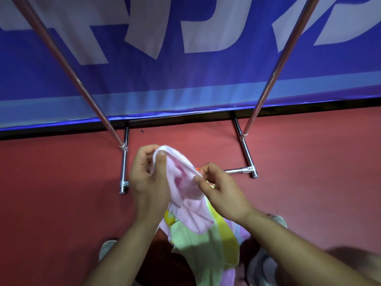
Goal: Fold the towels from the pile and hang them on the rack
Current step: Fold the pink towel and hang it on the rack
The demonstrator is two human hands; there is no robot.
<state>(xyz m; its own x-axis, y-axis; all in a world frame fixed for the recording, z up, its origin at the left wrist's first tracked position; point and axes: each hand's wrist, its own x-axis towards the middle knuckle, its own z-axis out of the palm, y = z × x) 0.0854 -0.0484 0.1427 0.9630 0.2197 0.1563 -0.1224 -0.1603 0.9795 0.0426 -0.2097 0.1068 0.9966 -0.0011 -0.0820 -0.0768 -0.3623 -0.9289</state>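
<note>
**Two hands holding a pink towel**

A blue banner is hanging behind a metal rack. Above the towel pile, the left hand is curling its fingers around the towel's top edge; the right hand is pinching its side.

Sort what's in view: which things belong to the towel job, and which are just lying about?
Job: pink towel, pinched by left hand and right hand; towel pile; rack.
Lying about: blue banner, red floor, shoes.

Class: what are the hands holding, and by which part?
A pink towel: the left hand grips its top edge, the right hand pinches the same edge further along.
</note>
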